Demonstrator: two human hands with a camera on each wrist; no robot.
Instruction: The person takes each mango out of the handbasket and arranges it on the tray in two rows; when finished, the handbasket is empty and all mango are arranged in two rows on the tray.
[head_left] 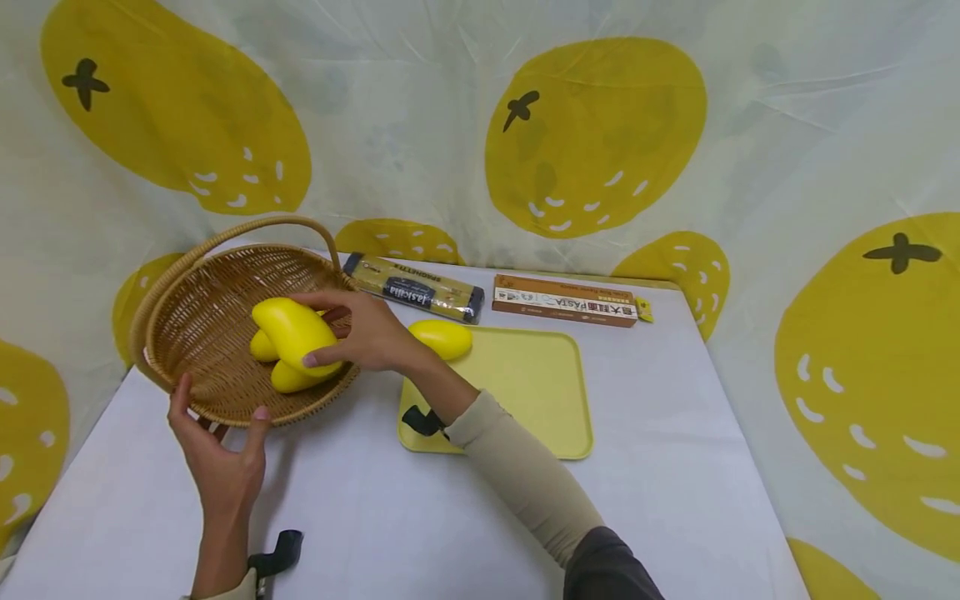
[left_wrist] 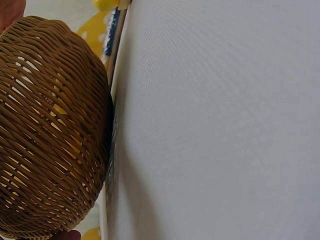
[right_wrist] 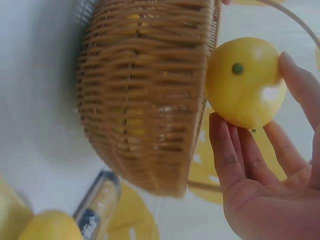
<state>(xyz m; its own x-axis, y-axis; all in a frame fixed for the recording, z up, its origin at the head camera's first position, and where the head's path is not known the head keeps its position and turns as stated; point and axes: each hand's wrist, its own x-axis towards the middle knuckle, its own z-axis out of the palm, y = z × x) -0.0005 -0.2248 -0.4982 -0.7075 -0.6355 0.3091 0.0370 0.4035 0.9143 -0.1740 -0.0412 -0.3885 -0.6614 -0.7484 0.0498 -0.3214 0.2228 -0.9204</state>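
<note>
A pasta box (head_left: 564, 301) lies on the white tablecloth (head_left: 667, 450). Just left of the box is a spaghetti packet (head_left: 415, 287); at its right end, a small yellow wrapper (head_left: 644, 310). Behind the box hangs a fruit-printed curtain (head_left: 412, 125).

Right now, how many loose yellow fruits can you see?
4: the first fruit in the right hand, a second fruit and third fruit inside the basket, a fourth fruit at one corner of the tray. More may be hidden.
</note>
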